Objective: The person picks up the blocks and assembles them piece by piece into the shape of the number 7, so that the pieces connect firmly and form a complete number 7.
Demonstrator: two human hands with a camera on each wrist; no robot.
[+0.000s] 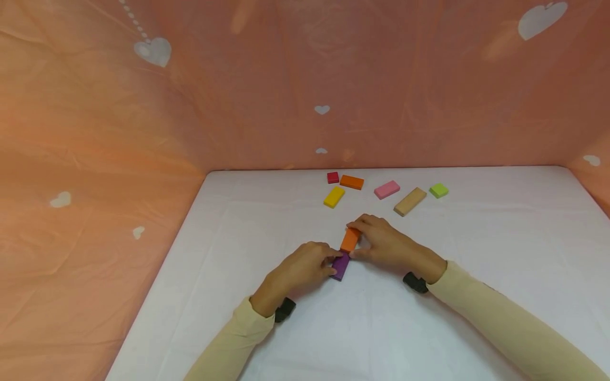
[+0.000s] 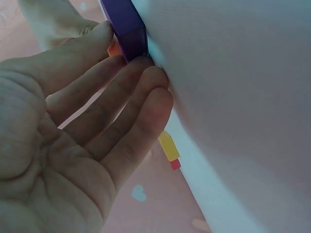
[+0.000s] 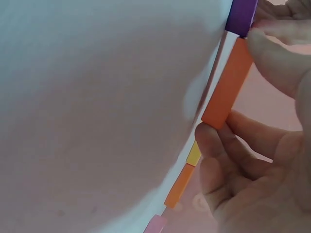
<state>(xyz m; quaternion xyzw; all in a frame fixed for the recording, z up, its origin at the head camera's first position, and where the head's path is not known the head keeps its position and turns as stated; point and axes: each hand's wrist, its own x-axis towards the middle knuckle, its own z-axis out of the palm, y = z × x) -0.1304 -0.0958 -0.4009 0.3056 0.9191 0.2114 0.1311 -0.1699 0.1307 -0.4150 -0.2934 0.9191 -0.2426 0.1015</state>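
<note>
A purple rectangular block (image 1: 340, 268) lies on the white table, and my left hand (image 1: 305, 266) pinches it between thumb and fingers. Just beyond it, my right hand (image 1: 388, 245) holds an orange block (image 1: 350, 241) by its two ends, thumb at the near end and fingers at the far end. The two blocks sit end to end; whether they fully touch is hard to tell. In the left wrist view the purple block (image 2: 127, 31) shows at the thumb tip. The right wrist view shows the orange block (image 3: 228, 82) spanning thumb and fingers.
Farther back on the white table (image 1: 229, 222) lie a red block (image 1: 333, 178), another orange block (image 1: 351, 182), a yellow block (image 1: 334, 197), a pink block (image 1: 387, 189), a tan block (image 1: 410, 201) and a green block (image 1: 439, 190). A heart-patterned peach sheet (image 1: 267, 106) hangs behind.
</note>
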